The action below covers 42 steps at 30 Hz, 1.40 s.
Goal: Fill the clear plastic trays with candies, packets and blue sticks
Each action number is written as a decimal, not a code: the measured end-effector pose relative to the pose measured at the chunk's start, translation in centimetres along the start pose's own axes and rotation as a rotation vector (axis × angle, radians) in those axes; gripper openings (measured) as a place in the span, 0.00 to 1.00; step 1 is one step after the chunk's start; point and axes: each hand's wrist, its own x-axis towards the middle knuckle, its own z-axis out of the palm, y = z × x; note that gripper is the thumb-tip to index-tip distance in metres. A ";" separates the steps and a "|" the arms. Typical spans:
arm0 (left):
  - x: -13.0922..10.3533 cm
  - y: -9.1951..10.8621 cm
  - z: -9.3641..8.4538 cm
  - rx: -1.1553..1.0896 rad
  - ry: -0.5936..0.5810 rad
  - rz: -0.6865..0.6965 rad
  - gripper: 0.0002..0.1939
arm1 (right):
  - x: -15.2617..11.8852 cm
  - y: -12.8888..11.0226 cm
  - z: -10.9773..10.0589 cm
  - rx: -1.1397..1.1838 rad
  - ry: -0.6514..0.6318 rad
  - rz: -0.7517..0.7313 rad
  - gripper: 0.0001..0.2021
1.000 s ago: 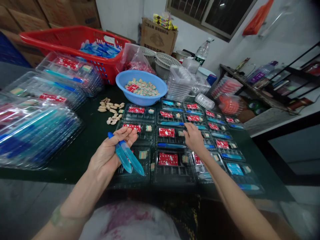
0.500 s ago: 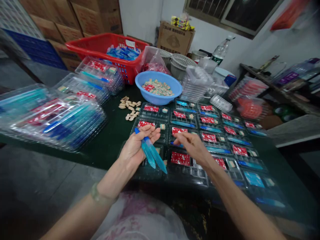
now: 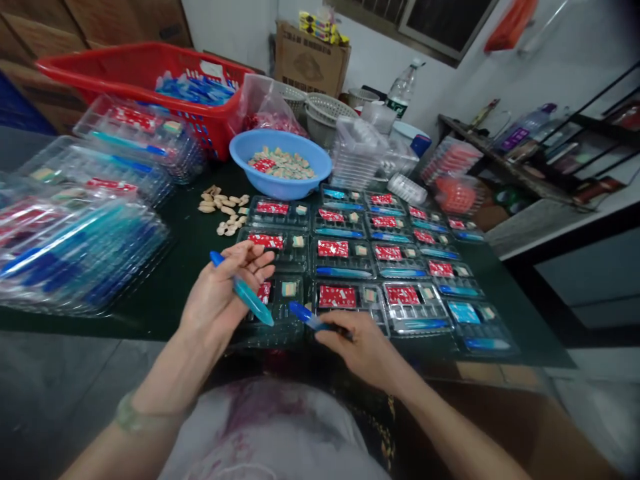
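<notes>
My left hand is palm up over the front left trays, its thumb pressing one blue-and-teal pen across the palm while the fingers curl loosely. Between thumb and fingertips of my right hand is another pen, its dark blue end pointing left. That pen is above the front edge of a clear plastic tray, which contains a red patterned packet and a small pale block. Several similar trays lie in rows, many with a pen in the front slot.
A blue bowl of small pale blocks stands behind the trays, with peanuts beside it. A red basket of pens is at the back left. Stacked filled trays cover the left side; nested clear containers stand behind.
My right hand has taken one of the two pens from my left hand and brought it low over the front tray. The view has shifted to the right.
</notes>
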 end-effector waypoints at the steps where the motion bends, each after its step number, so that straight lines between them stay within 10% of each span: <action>1: 0.2 0.3 -0.3 -0.010 -0.026 -0.022 0.06 | -1.2 0.6 -0.8 -0.087 0.052 0.011 0.07; 9: -0.2 0.5 0.7 -0.094 -0.129 -0.142 0.12 | -5.8 5.2 -6.7 -0.527 0.386 0.037 0.11; 25: -0.5 -0.3 1.6 -0.051 -0.170 -0.182 0.12 | -3.1 3.4 -2.2 -1.102 0.118 -0.119 0.07; 33: -0.1 -0.7 1.5 -0.129 -0.168 -0.205 0.12 | -3.2 2.5 -2.2 -0.793 0.216 -0.120 0.10; 42: -2.6 -2.3 2.0 -0.123 -0.058 -0.119 0.10 | 1.4 -2.0 4.8 -0.047 0.233 -0.175 0.08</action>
